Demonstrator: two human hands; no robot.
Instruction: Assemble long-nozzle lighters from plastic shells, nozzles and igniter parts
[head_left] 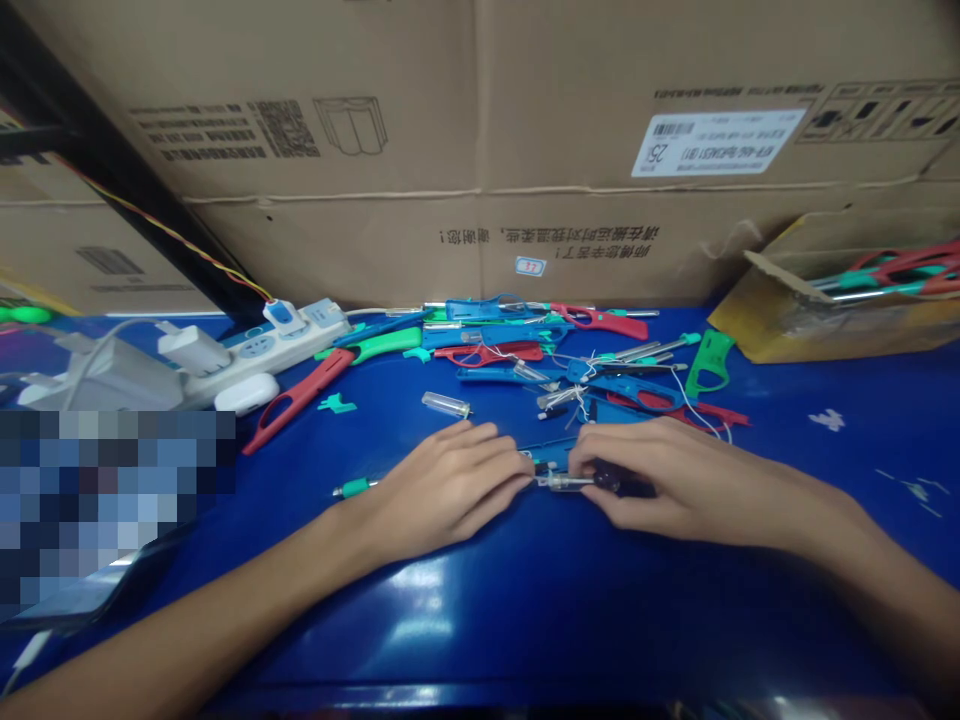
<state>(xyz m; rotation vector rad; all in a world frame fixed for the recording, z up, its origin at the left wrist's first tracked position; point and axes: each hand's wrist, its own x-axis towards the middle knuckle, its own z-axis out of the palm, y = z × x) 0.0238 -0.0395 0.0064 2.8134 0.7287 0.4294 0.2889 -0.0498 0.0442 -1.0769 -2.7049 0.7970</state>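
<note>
Right grip [675,485] closed round dark-handled metal screwdriver [632,480], pointed at small clear plastic part [559,482] between hands; left grip [457,485] curled beside part, hold unclear. Part seemingly mid-work. Beyond: clear plastic tube [446,404] already loose, blue plastic casings [487,376] heaped.

Worktop [570,620]: deep blue, pale reflections
Cardboard [420,130], top of frame: brown, black print
Sticker [716,143], upper right: white, black lettering
Wires [174,225], upper left: red and yellow
Power strip [292,345], left: white, pale blue
Casings [517,335], centre: blue, red, green
Screwdriver [616,478]: purplish-black handle, silvery shaft
</note>
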